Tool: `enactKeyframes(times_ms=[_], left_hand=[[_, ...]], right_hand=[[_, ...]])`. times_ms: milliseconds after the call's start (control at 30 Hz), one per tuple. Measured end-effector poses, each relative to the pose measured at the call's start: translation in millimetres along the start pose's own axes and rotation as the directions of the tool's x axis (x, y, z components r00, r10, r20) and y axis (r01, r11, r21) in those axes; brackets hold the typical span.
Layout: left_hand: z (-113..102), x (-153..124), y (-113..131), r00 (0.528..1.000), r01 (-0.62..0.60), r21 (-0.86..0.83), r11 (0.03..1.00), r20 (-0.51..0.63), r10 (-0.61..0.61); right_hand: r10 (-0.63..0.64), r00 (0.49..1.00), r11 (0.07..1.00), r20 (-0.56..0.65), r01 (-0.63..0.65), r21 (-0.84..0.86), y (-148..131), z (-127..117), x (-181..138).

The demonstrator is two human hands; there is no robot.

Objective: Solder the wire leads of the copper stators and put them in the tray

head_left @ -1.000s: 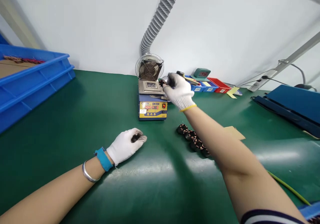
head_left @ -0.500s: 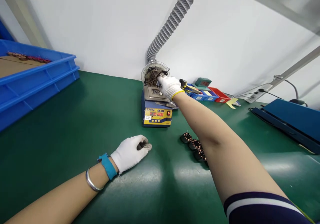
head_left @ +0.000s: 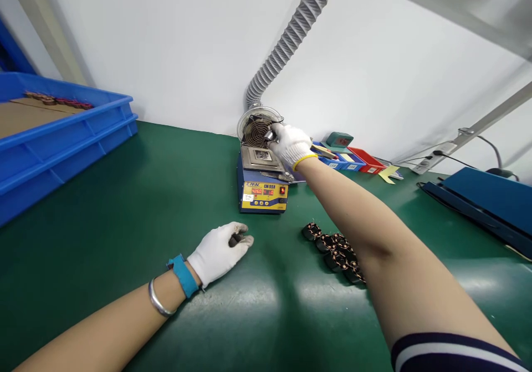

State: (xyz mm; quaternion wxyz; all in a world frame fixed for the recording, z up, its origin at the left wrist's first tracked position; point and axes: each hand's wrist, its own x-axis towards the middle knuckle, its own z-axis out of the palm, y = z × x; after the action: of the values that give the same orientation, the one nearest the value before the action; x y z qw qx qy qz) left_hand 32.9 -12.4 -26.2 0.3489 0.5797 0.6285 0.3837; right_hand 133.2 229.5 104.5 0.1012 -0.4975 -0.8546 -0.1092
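Observation:
My left hand (head_left: 216,251), in a white glove, rests on the green mat with its fingers curled round a small dark coil part (head_left: 235,240). My right hand (head_left: 290,143), also gloved, reaches over the top plate of a blue and yellow solder pot (head_left: 261,181) and pinches a small metallic piece (head_left: 270,135) just in front of the round fan grille (head_left: 256,130). A row of dark copper-wound coils (head_left: 334,252) lies on the mat under my right forearm.
Stacked blue crates (head_left: 62,139) stand at the left. A grey ribbed exhaust hose (head_left: 291,34) rises from the fan. Small blue and red bins (head_left: 353,158) sit behind the solder pot. A dark blue flat case (head_left: 482,194) lies at the right.
My right hand moved from the right of the solder pot to above its top plate near the fan grille. My left hand stayed put on the mat.

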Motion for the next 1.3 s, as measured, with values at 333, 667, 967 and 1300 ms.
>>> enactKeyframes(times_ms=[333, 667, 967, 1300], left_hand=[[1.2, 2.5, -2.1, 0.972, -0.031, -0.151, 0.988, -0.234, -0.005], [-0.1, 2.5, -10.6, 0.945, -0.083, -0.21, 0.974, -0.326, 0.01], [2.0, 1.8, -2.4, 0.98, 0.057, -0.032, 0.998, -0.187, -0.062], [4.1, 4.2, -8.0, 0.984, -0.009, 0.254, 0.967, -0.172, 0.055]], right_hand=[[0.002, 0.977, 0.634, 0.215, -0.168, 0.755, -58.2, 15.8, -105.6], [-0.258, 0.802, 0.21, 0.539, -0.498, 0.841, -73.6, 20.3, -157.5], [-0.008, 0.895, 0.429, 0.446, -0.4, 0.81, -38.7, 19.1, -110.2], [0.308, 0.951, 0.85, -0.003, -0.274, 0.45, 15.9, 25.0, -4.3]])
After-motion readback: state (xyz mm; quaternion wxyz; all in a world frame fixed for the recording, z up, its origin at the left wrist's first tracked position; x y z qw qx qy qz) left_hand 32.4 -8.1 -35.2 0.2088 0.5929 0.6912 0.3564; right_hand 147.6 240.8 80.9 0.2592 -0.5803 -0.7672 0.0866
